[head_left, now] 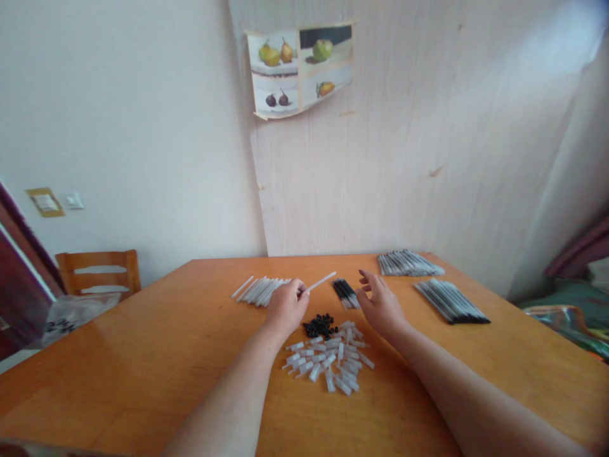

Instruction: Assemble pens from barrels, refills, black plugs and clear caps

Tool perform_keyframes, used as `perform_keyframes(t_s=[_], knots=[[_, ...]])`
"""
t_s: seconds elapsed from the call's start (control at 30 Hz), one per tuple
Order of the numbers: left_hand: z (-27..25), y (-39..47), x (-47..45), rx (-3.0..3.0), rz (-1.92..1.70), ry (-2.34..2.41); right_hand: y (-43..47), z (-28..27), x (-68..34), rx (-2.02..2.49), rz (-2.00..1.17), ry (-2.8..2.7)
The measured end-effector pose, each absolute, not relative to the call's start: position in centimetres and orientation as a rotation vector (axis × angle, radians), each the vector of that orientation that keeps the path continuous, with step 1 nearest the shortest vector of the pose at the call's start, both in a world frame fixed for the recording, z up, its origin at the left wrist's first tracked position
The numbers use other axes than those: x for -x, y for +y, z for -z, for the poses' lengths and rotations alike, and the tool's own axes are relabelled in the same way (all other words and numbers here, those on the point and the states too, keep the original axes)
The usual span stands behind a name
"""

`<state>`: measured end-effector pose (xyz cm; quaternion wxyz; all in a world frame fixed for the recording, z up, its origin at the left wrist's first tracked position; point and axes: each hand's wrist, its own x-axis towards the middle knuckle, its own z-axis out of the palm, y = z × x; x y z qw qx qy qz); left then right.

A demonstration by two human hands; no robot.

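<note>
My left hand is closed around one end of a slim whitish pen barrel, which points up and to the right. Beside that hand lies a row of similar pale barrels. My right hand has its fingers apart, with nothing visible in them. Just left of its fingertips is a small bundle of black-ended refills. Between my wrists sit a heap of small black plugs and a spread of translucent pen caps.
Toward the right of the wooden table lie a stack of clear pens with black ends and a second stack farther back. A chair and a plastic bag are at the left, and a wall stands behind.
</note>
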<state>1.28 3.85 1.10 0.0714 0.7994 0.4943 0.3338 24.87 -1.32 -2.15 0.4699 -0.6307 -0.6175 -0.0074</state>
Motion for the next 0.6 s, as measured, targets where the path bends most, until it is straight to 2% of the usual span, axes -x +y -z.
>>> perform_keyframes(t_s=[0.17, 0.33, 0.6], knots=[[-1.0, 2.9, -2.6, -2.145, -1.143, 1.106, -2.7, 1.2, -22.9, 1.446, 0.208, -1.804], [-1.5, 2.2, -3.2, -1.788, -1.234, 0.898, -3.2, 0.2, -23.0, 1.502, 0.285, -1.830], [-2.4, 1.1, -3.7, -1.298, -1.286, 0.688, -3.9, -0.3, -21.6, 1.433, 0.205, -1.848]])
